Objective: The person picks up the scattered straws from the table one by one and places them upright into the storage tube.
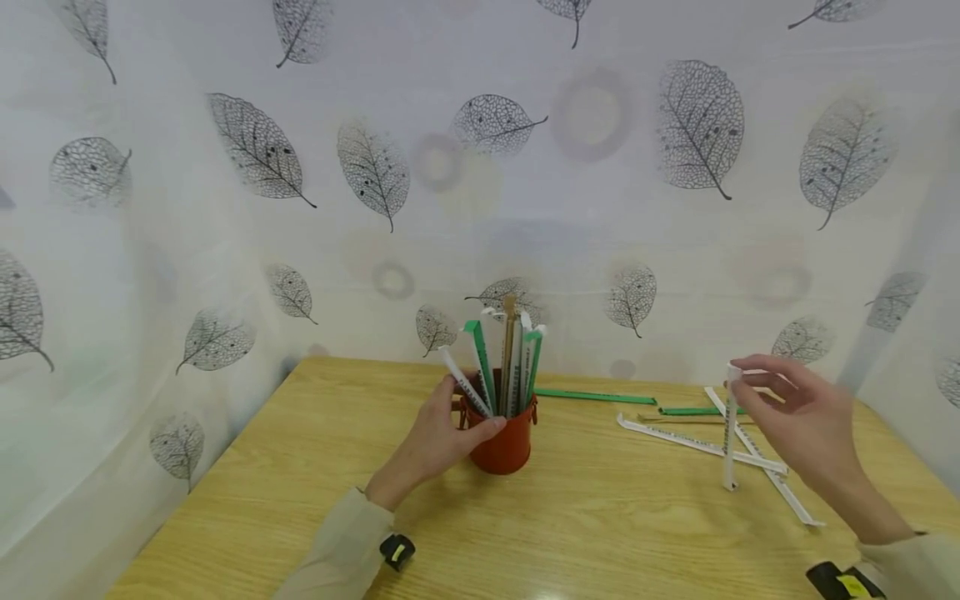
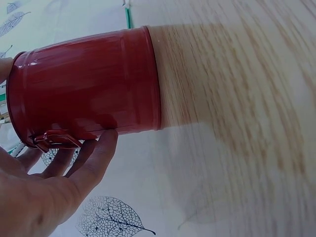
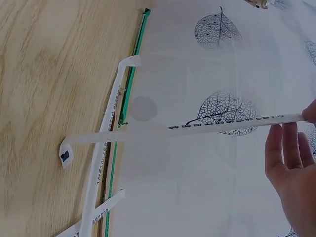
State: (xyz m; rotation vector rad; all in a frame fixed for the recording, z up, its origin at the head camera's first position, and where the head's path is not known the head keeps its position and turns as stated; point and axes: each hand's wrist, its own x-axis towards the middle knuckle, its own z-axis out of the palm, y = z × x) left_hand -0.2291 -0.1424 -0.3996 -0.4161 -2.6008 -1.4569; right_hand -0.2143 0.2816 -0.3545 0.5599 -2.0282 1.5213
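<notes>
My left hand (image 1: 442, 429) grips a small red metal pail (image 1: 501, 452) at its left side, thumb across the front near the rim. In the left wrist view the fingers (image 2: 94, 168) curl against the pail's wall beside its small handle bracket. Wrapped straws in white, green (image 1: 481, 354) and brown (image 1: 507, 358) stand in the pail, one white straw (image 1: 463, 379) leaning left. Off to the right, my right hand (image 1: 813, 425) pinches a white wrapped straw (image 3: 197, 129) by its top end. It hangs upright in the head view, its lower end close over the table.
Right of the pail, a green straw (image 1: 600, 396) lies along the table's back edge. Near the right hand are another green straw (image 1: 690, 411), a brown one (image 1: 675, 418) and two crossed white straws (image 1: 667, 434). A leaf-print curtain (image 1: 480, 192) hangs behind the wooden table (image 1: 585, 533).
</notes>
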